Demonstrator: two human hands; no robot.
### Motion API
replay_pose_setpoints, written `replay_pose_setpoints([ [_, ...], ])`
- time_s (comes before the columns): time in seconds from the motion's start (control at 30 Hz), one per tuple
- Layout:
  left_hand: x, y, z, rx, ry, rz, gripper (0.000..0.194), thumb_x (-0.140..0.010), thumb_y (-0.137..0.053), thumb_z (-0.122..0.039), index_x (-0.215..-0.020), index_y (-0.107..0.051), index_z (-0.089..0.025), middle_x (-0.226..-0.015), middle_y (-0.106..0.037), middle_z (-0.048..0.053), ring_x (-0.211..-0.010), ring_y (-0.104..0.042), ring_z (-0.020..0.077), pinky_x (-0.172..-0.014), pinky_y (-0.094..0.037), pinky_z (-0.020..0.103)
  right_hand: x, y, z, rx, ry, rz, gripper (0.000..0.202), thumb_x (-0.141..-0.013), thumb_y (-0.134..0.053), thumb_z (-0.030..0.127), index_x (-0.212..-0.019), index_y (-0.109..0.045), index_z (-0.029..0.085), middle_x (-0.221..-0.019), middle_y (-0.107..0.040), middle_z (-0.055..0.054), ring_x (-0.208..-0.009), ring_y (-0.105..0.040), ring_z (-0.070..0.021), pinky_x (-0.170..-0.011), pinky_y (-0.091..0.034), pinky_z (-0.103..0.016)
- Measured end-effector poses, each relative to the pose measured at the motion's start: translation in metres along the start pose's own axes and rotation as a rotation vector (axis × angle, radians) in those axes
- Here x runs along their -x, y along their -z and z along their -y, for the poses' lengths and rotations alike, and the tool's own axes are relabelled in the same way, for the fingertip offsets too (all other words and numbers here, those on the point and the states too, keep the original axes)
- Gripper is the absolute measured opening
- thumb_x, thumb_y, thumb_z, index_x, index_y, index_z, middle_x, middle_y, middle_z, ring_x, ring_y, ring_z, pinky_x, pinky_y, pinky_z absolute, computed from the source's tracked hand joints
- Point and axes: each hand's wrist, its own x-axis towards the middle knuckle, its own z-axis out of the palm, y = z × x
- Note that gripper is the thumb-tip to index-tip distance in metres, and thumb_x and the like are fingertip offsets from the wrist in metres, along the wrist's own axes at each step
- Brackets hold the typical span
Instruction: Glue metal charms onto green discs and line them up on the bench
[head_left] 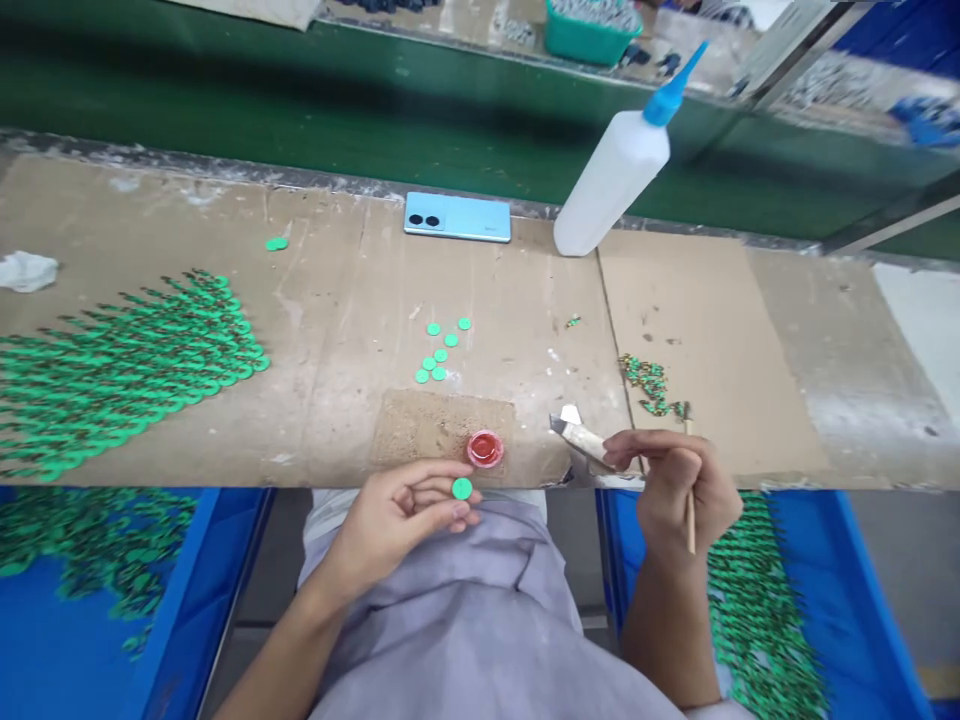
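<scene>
My left hand (416, 510) is closed on a small green disc (462, 489), held at the fingertips in front of the table edge. Just above it on the cardboard stands a small round cap of red liquid (485, 449). My right hand (679, 490) grips a thin wooden stick (690, 500), its dark upper tip close to a small pile of green-and-brass pieces (649, 385). A utility knife (581, 435) with a pale handle lies left of the right hand. Several loose green discs (440, 355) are scattered beyond the cap.
Rows of assembled green pieces (135, 370) cover the table's left. A light-blue phone (457, 218) and a white squeeze bottle (611, 185) stand at the back. Blue bins (195, 600) with green parts sit below on both sides. A green basket (592, 35) is on the shelf.
</scene>
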Motion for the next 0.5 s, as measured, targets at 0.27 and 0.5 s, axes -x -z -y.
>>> replay_pose_setpoints([
  [0.27, -0.001, 0.011, 0.016, -0.125, -0.102, -0.041, 0.027, -0.081, -0.086, -0.032, -0.103, -0.080, -0.018, -0.082, -0.085, 0.005, -0.074, -0.084, 0.0209, -0.070, -0.070, 0.024, -0.029, 0.057, -0.038, 0.865, -0.005, 0.025, 0.038, -0.103, -0.054, 0.050, -0.102, -0.074, 0.018, -0.087, -0.071, -0.011, -0.071, -0.062, -0.0238, -0.072, -0.052, -0.039],
  [0.5, -0.001, 0.012, 0.018, -0.311, -0.225, -0.104, 0.029, -0.081, -0.085, -0.038, -0.102, -0.081, -0.018, -0.080, -0.085, 0.005, -0.074, -0.083, 0.0212, -0.073, -0.069, 0.024, -0.026, 0.042, -0.055, 0.916, -0.038, 0.167, 0.034, -0.100, -0.053, 0.043, -0.099, -0.076, 0.018, -0.092, -0.066, -0.015, -0.089, -0.061, -0.0314, -0.079, -0.050, -0.044],
])
